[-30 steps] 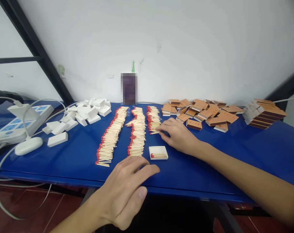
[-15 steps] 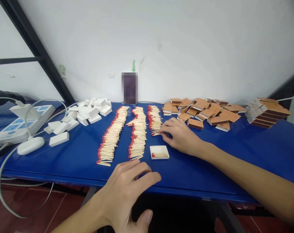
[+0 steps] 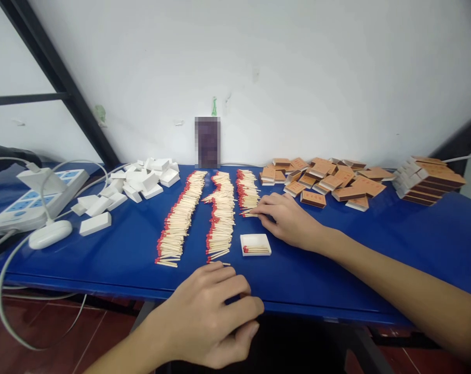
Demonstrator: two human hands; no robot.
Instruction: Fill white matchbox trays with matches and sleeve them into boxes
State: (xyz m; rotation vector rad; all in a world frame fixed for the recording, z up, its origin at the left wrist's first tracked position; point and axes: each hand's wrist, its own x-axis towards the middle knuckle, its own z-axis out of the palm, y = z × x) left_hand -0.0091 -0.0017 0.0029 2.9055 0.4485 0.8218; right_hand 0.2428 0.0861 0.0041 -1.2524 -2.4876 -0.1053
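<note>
My right hand (image 3: 287,217) is closed in a pinch on a matchstick (image 3: 251,214) at the near end of the right row of red-tipped matches (image 3: 247,189). Just in front of it lies a small white matchbox tray (image 3: 255,240) with several matches along its near side. My left hand (image 3: 215,314) hovers at the table's front edge, fingers curled in and thumb drawn up beside them; I see nothing in it. Beyond its knuckles, the middle row of matches (image 3: 221,218) ends. Further left runs a longer row of matches (image 3: 182,218).
White matchbox trays (image 3: 142,179) lie heaped at the back left, near a power strip (image 3: 36,202) with white cables. Loose orange-brown matchbox sleeves (image 3: 328,176) are piled at the back right, beside a neat stack of matchboxes (image 3: 430,179). A blurred dark rectangle (image 3: 207,143) stands against the wall.
My left hand has curled, its thumb rising towards the fingers, and a match at the near end of the middle row now shows. My right hand has barely shifted.
</note>
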